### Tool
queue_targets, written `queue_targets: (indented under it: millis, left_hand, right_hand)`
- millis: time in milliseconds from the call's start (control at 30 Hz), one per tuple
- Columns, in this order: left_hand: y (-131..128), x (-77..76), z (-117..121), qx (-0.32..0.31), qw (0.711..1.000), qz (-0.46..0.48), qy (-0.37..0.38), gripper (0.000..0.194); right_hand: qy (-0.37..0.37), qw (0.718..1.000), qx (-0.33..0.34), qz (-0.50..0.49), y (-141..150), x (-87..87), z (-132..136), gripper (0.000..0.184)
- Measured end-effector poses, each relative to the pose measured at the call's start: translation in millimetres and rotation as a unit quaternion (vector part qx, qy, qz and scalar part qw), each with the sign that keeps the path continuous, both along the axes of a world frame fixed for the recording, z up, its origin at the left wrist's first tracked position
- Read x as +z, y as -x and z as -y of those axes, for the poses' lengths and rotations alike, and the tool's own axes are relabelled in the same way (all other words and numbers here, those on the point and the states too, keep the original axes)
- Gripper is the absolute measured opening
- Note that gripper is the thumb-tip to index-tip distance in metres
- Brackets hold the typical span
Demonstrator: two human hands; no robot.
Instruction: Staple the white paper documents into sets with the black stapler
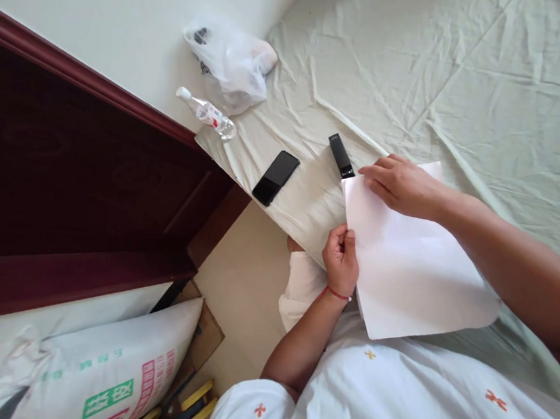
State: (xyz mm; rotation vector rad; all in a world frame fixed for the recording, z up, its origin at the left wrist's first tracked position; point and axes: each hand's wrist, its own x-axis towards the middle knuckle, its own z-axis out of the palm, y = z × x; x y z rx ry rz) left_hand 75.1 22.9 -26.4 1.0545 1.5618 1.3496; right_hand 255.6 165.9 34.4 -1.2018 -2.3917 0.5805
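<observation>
White sheets of paper (412,275) lie over my lap and the bed's edge, the top one blank. My left hand (340,260), a red string around its wrist, is closed on the left edge of the paper with the thumb on top. Across the upper part of the sheet rests my right hand (400,183), its fingers stretched out to the left near the top edge. Just beyond those fingertips is a slim black stapler-like object (340,155), its near end touching or very close to the paper. Parts of the sheet are hidden under the right hand.
A black phone (275,177) lies on the pale green bed sheet (372,86). Near the wall are a clear plastic bottle (209,115) and a white plastic bag (232,68). Dark red wooden furniture (79,157) and a printed sack (102,381) stand on the left.
</observation>
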Motion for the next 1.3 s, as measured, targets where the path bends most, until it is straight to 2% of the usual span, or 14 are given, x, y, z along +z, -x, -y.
queue_targets:
  millis: [133,267,467,633,900,1133,1200,1300]
  left_hand:
    - [2,1.1,-5,-0.039,0.997,0.066,0.021,0.051]
    - [5,12.3,-20,-0.086,0.984,0.148,0.053,0.056]
    - [4,26.7,-29,-0.123,0.984,0.112,0.063,0.056]
    - [0,22.3,-22,-0.127,0.989,0.057,0.043,0.062]
    - [0,16.5,-20,-0.108,0.990,0.086,0.038,0.057]
    - [0,10.9,-16,-0.088,0.988,0.114,0.052,0.057]
    - [1,9.7,-15,-0.088,0.989,0.106,0.052,0.057]
    - [4,9.3,-13,-0.083,0.993,0.069,0.041,0.054]
  right_hand:
    - [0.009,0.998,0.028,-0.051,-5,13.2,-8,0.042]
    - [-0.034,0.996,0.039,-0.078,-2,19.6,-5,0.039]
    - [-0.088,0.985,0.061,-0.134,7,12.6,7,0.036]
    - [-0.110,0.985,0.049,-0.121,10,10.2,16,0.036]
    - [-0.117,0.988,0.041,-0.090,15,12.5,27,0.038]
    - [-0.138,0.979,0.072,-0.131,18,7.2,31,0.033]
    - [-0.143,0.978,0.053,-0.145,17,8.5,31,0.031]
    - [-0.152,0.979,-0.017,-0.137,11,10.4,32,0.028]
